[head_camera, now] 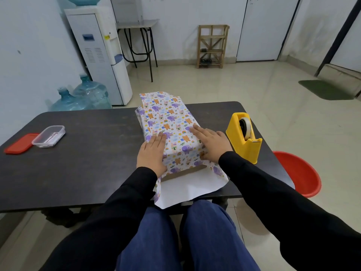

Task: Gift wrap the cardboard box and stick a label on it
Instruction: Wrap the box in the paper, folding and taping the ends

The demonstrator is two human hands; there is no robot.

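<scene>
A cardboard box (184, 171) lies lengthwise in the middle of the dark table (93, 153), covered in white wrapping paper (168, 118) printed with purple elephants and orange bears. Only a brown strip of the box shows at the near end, where the paper's white underside spreads toward the table edge. My left hand (151, 153) presses flat on the paper at the box's near left top edge. My right hand (212, 142) lies flat on the near right top edge, fingers straight. The far end of the paper stands open past the box.
A yellow tape dispenser (243, 136) stands right of the box. At the table's left are a clear plastic container (48, 136) and its red lid (20, 143). A red basin (298, 173) sits on the floor to the right. Water jugs and a cooler stand behind.
</scene>
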